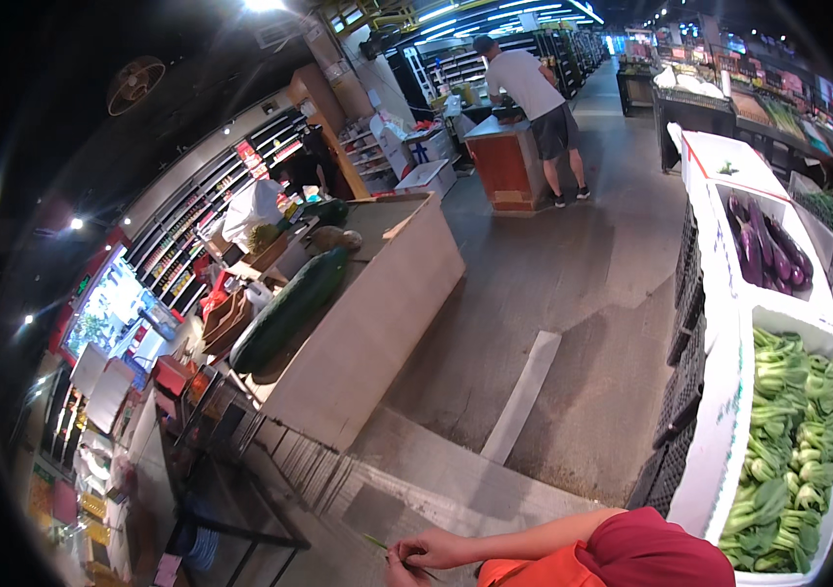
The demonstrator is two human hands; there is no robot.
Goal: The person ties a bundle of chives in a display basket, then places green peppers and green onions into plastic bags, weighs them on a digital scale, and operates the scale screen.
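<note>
At the bottom edge my right hand (432, 549) reaches in from a maroon sleeve (655, 554), its fingertips pinching a thin green stem or leaf (374, 541). My left hand (399, 575) meets it there, cut off by the frame's lower edge. The fingers of both hands are together around the thin green piece, and its middle is hidden by them. An orange apron (541, 569) shows below my right forearm. To the right stands a white foam box (718, 469) filled with leafy green bok choy (776, 440).
Purple eggplants (768, 246) fill another foam box beyond. Black plastic crates (680, 374) line the stand's side. Left, a large wax gourd (291, 312) lies on a pale display table (379, 323). A metal-framed rack (255, 539) stands nearer. A person (530, 88) leans over a brown counter (500, 165).
</note>
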